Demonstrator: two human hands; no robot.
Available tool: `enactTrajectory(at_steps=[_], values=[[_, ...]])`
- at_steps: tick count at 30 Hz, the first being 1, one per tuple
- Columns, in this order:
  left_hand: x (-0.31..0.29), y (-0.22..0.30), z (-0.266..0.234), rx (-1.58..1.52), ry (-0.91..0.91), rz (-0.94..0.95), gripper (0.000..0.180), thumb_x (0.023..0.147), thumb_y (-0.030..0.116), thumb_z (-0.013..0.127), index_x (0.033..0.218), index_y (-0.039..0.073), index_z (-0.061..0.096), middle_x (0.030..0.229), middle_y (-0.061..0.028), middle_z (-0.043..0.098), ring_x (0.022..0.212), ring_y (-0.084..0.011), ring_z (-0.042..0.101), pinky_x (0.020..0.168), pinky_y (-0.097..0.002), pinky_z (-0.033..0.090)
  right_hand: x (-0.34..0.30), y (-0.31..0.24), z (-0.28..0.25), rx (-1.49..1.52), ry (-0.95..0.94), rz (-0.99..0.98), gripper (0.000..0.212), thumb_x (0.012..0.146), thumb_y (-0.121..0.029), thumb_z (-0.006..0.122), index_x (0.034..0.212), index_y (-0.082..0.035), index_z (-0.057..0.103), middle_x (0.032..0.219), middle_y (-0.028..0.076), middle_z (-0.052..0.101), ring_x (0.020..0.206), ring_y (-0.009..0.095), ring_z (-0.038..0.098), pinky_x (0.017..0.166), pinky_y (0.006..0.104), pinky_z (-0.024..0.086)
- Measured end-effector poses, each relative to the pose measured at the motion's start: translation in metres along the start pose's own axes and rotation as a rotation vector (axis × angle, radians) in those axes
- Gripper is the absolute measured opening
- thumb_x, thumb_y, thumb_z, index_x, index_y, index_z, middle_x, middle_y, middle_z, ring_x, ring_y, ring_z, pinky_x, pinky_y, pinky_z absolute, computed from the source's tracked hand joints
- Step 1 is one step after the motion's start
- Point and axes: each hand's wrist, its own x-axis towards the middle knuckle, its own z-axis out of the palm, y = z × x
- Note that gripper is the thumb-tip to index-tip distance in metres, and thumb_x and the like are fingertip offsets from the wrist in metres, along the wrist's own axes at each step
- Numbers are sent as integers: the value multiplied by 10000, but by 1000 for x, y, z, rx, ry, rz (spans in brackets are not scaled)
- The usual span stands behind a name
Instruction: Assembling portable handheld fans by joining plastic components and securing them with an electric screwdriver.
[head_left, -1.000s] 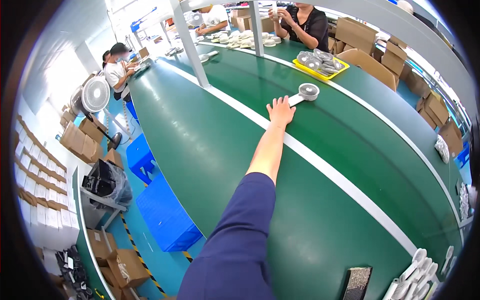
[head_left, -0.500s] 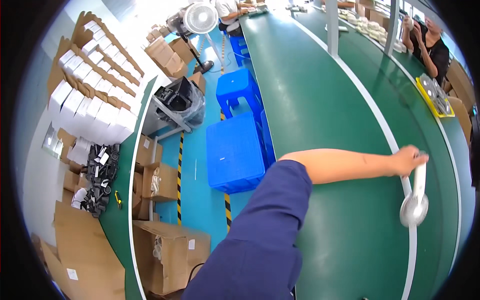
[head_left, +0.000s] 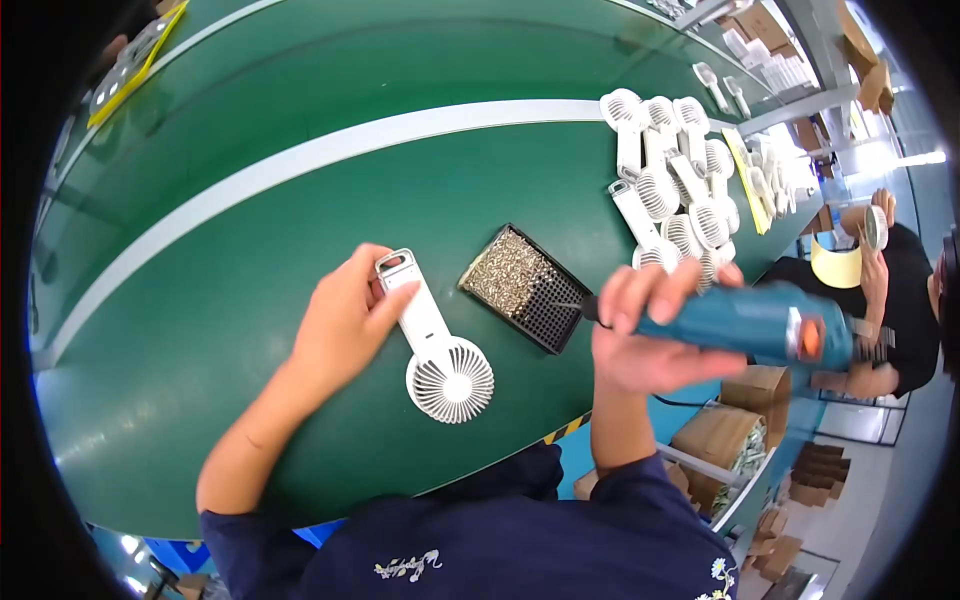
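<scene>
My left hand (head_left: pixel 345 312) grips the handle of a white handheld fan (head_left: pixel 423 318), whose round slatted head lies toward me on the green bench. In my right hand (head_left: pixel 645 345) is a teal electric screwdriver (head_left: pixel 735 318), held nearly level and blurred by motion. Its bit points left, over a black tray (head_left: pixel 548 322) that stands right of the fan. Small screws (head_left: pixel 508 275) heap at the tray's left end, while holes of a grid show at the right end.
Several white handheld fans (head_left: pixel 658 190) are piled at the bench's far right. A white strip (head_left: pixel 330 150) curves along the green bench (head_left: pixel 220 310). At right, another person (head_left: pixel 900 310) holds a round part. Cardboard boxes (head_left: pixel 720 440) stand below right.
The view has swung right, bringing the screw tray and fan pile into sight. The handheld fan, earlier at arm's length, is now close in front of me. The electric screwdriver has appeared in my right hand.
</scene>
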Motion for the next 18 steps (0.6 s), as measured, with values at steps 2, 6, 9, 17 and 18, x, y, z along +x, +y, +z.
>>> enactTrajectory(at_steps=[2, 6, 9, 17, 18], values=[[-8, 1, 16, 175, 72, 123, 407, 844, 268, 722, 1095, -12, 567, 948, -119, 569, 756, -246, 590, 636, -354, 482, 4, 15, -10, 9, -28, 104, 759, 888, -770, 361, 1329, -153, 389, 804, 40, 501, 523, 164, 483, 487, 325, 413], [-33, -3, 43, 466, 171, 403, 452, 792, 282, 741, 1103, 5, 567, 999, -117, 567, 931, -295, 534, 766, -391, 431, 7, 28, -21, 49, -62, 152, 816, 854, -830, 287, 1288, -153, 421, 736, 36, 485, 465, 159, 465, 436, 318, 397], [-41, -3, 57, 498, 220, 419, 480, 774, 301, 756, 1111, 27, 552, 1065, -108, 521, 1024, -303, 486, 867, -428, 355, -6, 27, -25, 22, -4, 146, 831, 843, -845, 271, 1271, -150, 424, 673, 32, 470, 414, 153, 439, 404, 311, 378], [-31, -2, 54, 413, 143, 384, 398, 783, 221, 752, 1125, 91, 596, 1093, -86, 520, 1059, -291, 476, 891, -422, 346, -16, 23, -23, 197, 42, 263, 850, 790, -864, 373, 1196, -118, 399, 639, 82, 499, 425, 194, 471, 387, 312, 428], [-30, -1, 54, 440, 133, 413, 379, 785, 215, 751, 1121, 108, 612, 1111, -81, 524, 1071, -289, 476, 898, -421, 345, -17, 23, -22, 227, -7, 286, 847, 792, -857, 388, 1194, -111, 402, 639, 86, 500, 426, 196, 470, 387, 313, 429]])
